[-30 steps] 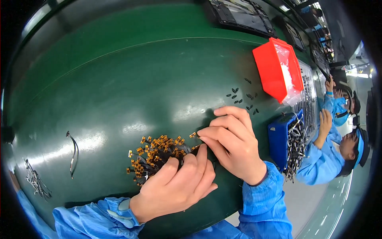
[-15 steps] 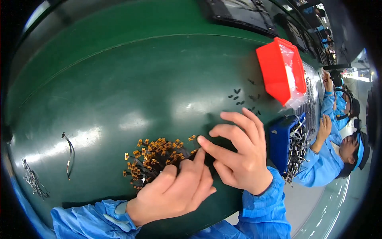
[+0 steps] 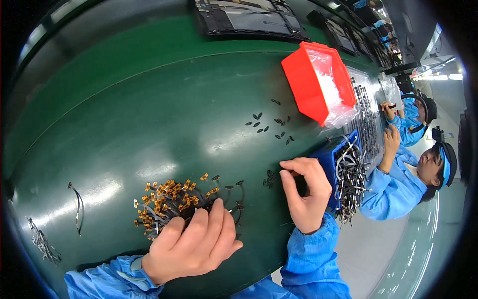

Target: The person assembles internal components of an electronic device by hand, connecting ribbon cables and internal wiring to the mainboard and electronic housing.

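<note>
My left hand (image 3: 191, 244) is closed over a bundle of thin black cables (image 3: 169, 212) with small orange-gold connector ends. The fingers press on its right side, and the palm hides the lower part. A few black cable ends (image 3: 230, 188) stick out past the fingertips. To the right, my right hand (image 3: 307, 197) is raised in a pinch, thumb and forefinger tips close together. Whatever is between them, if anything, is too small to tell. A little heap of small black pieces (image 3: 269, 179) lies just left of these fingertips.
More black pieces (image 3: 258, 123) are scattered farther back. A red bin (image 3: 303, 82) with clear plastic and a blue bin (image 3: 326, 157) full of cables stand right. Loose cables (image 3: 44, 241) and a single cable (image 3: 78, 207) lie left. Co-workers (image 3: 398, 174) sit beyond the right edge.
My right hand has moved away from the left hand and the cable bundle, to the right. The small black heap beside it now shows. The whole view has shifted.
</note>
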